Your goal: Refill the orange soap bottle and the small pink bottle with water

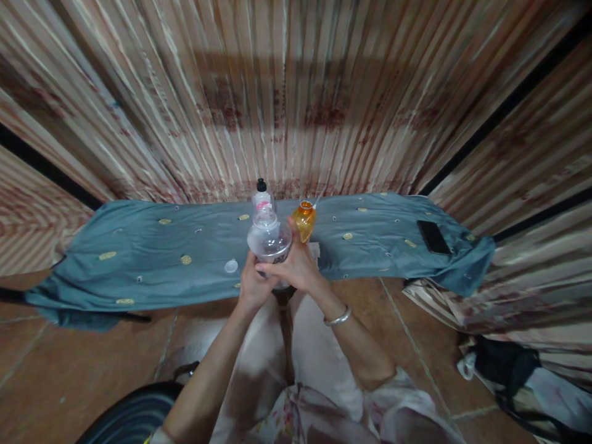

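Note:
Both of my hands are wrapped around a clear plastic cup (271,242) near the front edge of the cloth-covered table. My left hand (254,285) grips its lower left side, while my right hand (298,266) holds the right side with the thumb across the front. A clear dome-like piece shows at the cup's far side; whether it is joined to the cup I cannot tell. Just behind stands a clear bottle (262,198) with a black cap and pink marking. To the right of the cup is an amber, narrow-necked container (304,217) with a thin pale stick by its mouth.
A small white round lid-like piece (231,266) lies left of my hands. On the right end of the blue-green tablecloth (148,259) rests a black phone (433,237). Striped curtains (277,92) hang behind. Bags (504,364) sit on the floor at right, a black ribbed round object (134,413) at lower left.

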Available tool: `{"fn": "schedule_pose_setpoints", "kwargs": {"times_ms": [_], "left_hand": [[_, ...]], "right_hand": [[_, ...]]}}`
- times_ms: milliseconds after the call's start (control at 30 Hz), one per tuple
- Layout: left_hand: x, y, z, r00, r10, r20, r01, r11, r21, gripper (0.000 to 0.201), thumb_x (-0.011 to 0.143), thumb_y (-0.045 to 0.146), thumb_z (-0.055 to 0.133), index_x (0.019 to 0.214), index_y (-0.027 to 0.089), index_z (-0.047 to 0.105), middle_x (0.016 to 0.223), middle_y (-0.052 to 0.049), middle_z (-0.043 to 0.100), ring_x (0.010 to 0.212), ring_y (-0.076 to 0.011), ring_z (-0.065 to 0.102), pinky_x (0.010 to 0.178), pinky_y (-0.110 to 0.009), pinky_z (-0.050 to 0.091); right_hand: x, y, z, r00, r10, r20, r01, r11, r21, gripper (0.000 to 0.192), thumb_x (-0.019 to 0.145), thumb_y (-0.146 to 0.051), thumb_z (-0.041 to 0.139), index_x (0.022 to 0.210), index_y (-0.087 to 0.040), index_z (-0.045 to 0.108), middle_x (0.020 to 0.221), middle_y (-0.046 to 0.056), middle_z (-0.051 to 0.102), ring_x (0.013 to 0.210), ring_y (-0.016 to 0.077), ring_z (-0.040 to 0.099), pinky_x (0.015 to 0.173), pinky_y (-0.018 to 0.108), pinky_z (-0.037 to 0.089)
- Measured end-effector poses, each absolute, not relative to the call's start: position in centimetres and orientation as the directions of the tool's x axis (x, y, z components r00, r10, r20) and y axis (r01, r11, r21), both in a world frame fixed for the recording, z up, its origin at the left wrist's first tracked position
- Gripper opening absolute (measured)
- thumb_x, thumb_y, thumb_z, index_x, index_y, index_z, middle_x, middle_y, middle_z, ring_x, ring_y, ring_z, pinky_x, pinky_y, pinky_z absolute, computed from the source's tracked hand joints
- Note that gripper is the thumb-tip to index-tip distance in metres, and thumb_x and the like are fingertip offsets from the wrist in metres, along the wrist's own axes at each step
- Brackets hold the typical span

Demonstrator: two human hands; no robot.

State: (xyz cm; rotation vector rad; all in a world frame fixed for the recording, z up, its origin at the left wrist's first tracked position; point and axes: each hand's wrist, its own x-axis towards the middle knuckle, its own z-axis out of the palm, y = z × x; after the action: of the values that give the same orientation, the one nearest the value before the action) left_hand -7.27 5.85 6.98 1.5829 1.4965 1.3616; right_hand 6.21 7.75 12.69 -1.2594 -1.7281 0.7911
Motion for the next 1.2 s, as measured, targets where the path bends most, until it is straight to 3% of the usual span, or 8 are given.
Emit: {"fn": "schedule_pose_setpoints", "kwargs": {"times_ms": [333,533,633,733,900,1200], "left_hand": [[-10.7,7.3,5.7,-0.283,0.922,0.266,0.384,-0.145,0.912,0.058,0.054,0.028,0.076,0.109,0.02,0.059,0.094,-0.005,0.076,0.077,-0.0211,0.072,0.068,-0.032,0.058],[-11.8,9.0,5.4,-0.295,0.915,0.275,0.391,-0.147,0.909,0.059,0.06,0.034,0.073,0.116,0.02,0.058,0.103,-0.007,0.075,0.087,-0.0231,0.072,0.078,-0.035,0.059],[-12.4,10.5,5.2,-0.326,0.913,0.247,0.331,-0.135,0.934,0.068,0.056,0.036,0.079,0.118,0.02,0.056,0.111,-0.009,0.073,0.095,-0.0243,0.071,0.084,-0.037,0.059],[-12.8,12.1,5.2,-0.358,0.905,0.228,0.331,-0.106,0.938,0.075,0.05,0.035,0.085,0.117,0.021,0.056,0.113,-0.007,0.072,0.099,-0.0241,0.07,0.09,-0.038,0.058],[-13.3,14.4,5.3,-0.382,0.896,0.227,0.342,-0.091,0.935,0.071,0.051,0.03,0.085,0.114,0.02,0.055,0.111,-0.007,0.071,0.102,-0.0238,0.07,0.092,-0.036,0.057],[-14.4,17.2,3.3,-0.408,0.886,0.221,0.386,-0.052,0.921,0.072,0.051,0.029,0.086,0.114,0.019,0.053,0.109,-0.006,0.069,0.105,-0.0248,0.069,0.096,-0.04,0.056]], "right_hand": [[1.9,9.0,10.8,-0.162,0.949,0.272,0.298,0.31,-0.903,0.132,0.06,-0.037,0.09,0.163,-0.016,0.011,0.153,0.017,0.052,0.138,0.0281,0.055,0.117,0.042,0.043],[0.5,9.9,9.8,-0.094,0.958,0.271,0.318,0.286,-0.904,0.135,0.06,-0.043,0.092,0.163,-0.014,0.011,0.157,0.02,0.045,0.142,0.0311,0.05,0.117,0.043,0.043],[1.0,9.4,9.1,-0.094,0.961,0.26,0.318,0.276,-0.907,0.135,0.06,-0.046,0.092,0.163,-0.015,0.009,0.161,0.021,0.039,0.149,0.0325,0.041,0.12,0.048,0.039],[2.6,7.7,8.3,-0.1,0.959,0.265,0.321,0.283,-0.904,0.123,0.068,-0.046,0.088,0.163,-0.016,0.015,0.163,0.021,0.037,0.15,0.0315,0.039,0.122,0.051,0.036],[7.2,3.8,6.0,-0.028,0.973,0.227,0.382,0.221,-0.898,0.092,0.081,-0.045,0.076,0.157,-0.018,0.032,0.156,0.019,0.048,0.143,0.0305,0.05,0.119,0.051,0.042],[13.5,-0.9,1.8,0.107,0.994,0.009,0.416,-0.037,-0.908,0.072,0.087,-0.046,0.066,0.152,-0.024,0.041,0.148,0.015,0.059,0.134,0.0299,0.059,0.112,0.053,0.049]]}}
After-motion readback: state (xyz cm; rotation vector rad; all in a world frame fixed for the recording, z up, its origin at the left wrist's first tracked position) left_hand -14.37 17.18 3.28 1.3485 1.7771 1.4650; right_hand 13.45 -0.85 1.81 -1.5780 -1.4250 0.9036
